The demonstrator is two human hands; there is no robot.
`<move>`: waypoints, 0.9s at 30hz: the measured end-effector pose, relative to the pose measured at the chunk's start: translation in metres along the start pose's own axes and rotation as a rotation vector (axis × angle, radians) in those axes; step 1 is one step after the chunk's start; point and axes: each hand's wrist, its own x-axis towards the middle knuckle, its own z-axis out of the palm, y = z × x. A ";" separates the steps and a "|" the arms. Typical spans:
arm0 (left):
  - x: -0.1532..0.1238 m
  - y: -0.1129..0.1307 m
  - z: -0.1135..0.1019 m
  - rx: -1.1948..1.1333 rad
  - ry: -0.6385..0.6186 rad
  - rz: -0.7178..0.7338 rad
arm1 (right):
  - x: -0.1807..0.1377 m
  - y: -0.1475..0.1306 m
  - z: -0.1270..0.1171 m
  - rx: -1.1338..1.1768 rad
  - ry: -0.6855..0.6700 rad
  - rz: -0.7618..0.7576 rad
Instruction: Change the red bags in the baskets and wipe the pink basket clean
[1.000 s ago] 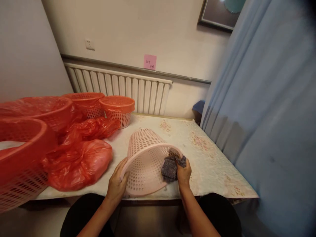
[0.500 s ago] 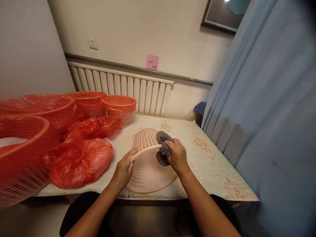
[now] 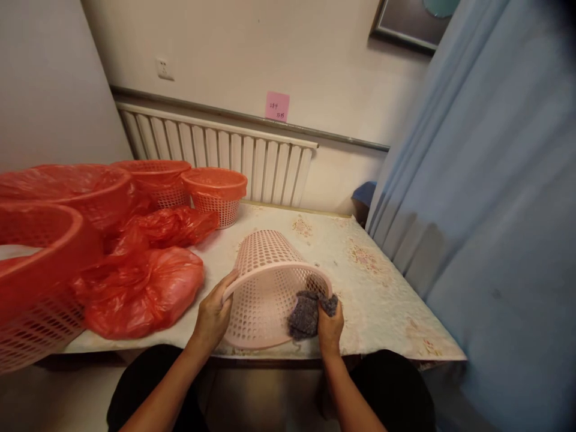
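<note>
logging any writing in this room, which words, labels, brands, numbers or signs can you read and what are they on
"2?4": handwritten top line on the pink note on the wall; the middle character is unclear, perhaps an 8.
Second line, same note: too small and blurred to read.
No other text can be made out, including on the pink basket and dark cloth.

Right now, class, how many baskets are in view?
5: a pale pink basket tipped sideways at centre; at left, a front basket, a second basket behind it, further back a third basket and, right of that, a fourth basket. Others may be hidden.
</note>
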 end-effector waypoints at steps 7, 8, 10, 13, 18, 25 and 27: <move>-0.027 -0.016 -0.008 -0.024 0.119 -0.208 | -0.027 0.009 0.013 0.014 -0.025 0.039; -0.032 -0.019 -0.009 -0.017 0.124 -0.252 | -0.019 0.000 0.013 0.010 -0.037 0.012; -0.039 -0.022 -0.011 0.008 0.097 -0.307 | 0.001 -0.025 0.010 -0.016 -0.058 -0.113; -0.036 -0.016 -0.009 0.062 0.067 -0.270 | 0.033 -0.076 0.001 -0.105 -0.110 -0.485; -0.012 0.012 -0.004 0.096 0.010 0.043 | 0.051 -0.156 -0.004 -0.417 -0.401 -1.004; -0.011 0.011 -0.001 0.055 -0.076 0.163 | 0.050 -0.152 0.001 -0.313 -0.457 -1.011; -0.015 0.008 -0.002 0.045 -0.071 0.147 | 0.055 -0.129 -0.002 -0.223 -0.393 -0.927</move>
